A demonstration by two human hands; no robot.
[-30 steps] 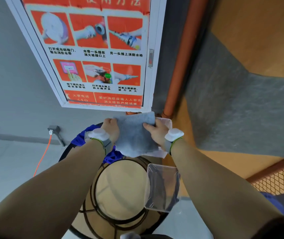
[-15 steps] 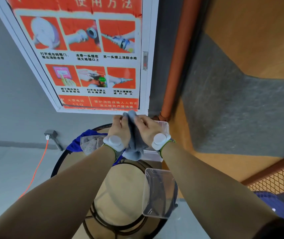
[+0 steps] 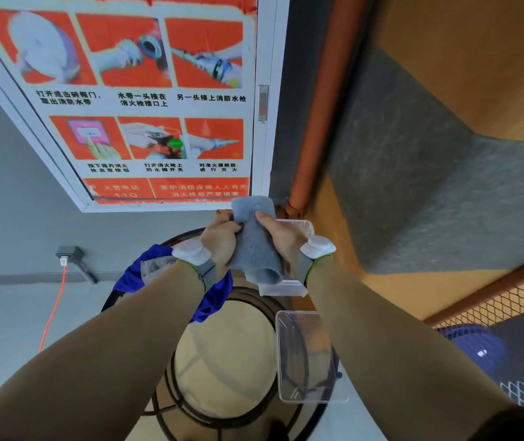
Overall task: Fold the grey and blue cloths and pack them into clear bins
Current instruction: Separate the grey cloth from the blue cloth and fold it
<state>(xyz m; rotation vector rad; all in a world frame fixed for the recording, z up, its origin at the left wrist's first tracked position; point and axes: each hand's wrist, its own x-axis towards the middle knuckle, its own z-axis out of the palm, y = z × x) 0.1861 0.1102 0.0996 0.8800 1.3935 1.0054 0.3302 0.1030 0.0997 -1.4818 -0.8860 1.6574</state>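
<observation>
A folded grey cloth (image 3: 256,243) is held upright between both hands above the far side of a small round table (image 3: 225,364). My left hand (image 3: 221,240) grips its left edge and my right hand (image 3: 281,237) grips its right edge. Behind and under the cloth stands a clear bin (image 3: 286,286), mostly hidden by my hands. A second clear bin (image 3: 305,354) sits nearer me at the table's right edge. A blue cloth (image 3: 213,297) lies bunched under my left wrist, with another grey cloth (image 3: 155,265) on top of it.
A wall with a red fire-hose poster (image 3: 146,100) stands right behind the table, and an orange pipe (image 3: 321,106) runs down beside it. An orange cable (image 3: 52,313) hangs at the left. Wire mesh (image 3: 502,297) and a dark blue object (image 3: 477,351) are at the right.
The grey cloth went from spread flat between my hands to folded narrow. My hands came together, then parted slightly, and the cloth now stands as a tall strip.
</observation>
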